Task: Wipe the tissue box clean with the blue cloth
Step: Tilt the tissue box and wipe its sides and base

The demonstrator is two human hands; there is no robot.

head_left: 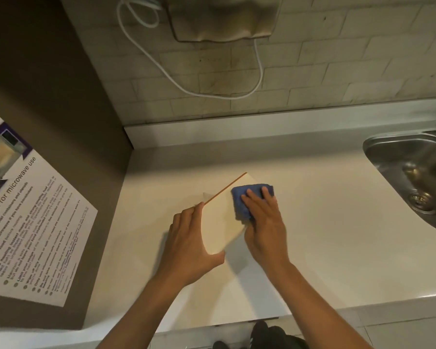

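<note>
A cream tissue box (223,222) with an orange top edge stands tilted on the pale counter (325,235), its broad face turned up toward me. My left hand (191,245) grips its near left side, thumb curled round the lower corner. The folded blue cloth (244,200) lies on the box's far right part. My right hand (262,220) presses flat on the cloth with straight, spread fingers.
A steel sink (413,172) is set into the counter at the right. On the left a brown wall panel carries a microwave-use notice (28,222). Behind, a tiled wall with a white cable (212,93) and a hanging beige cloth (222,18).
</note>
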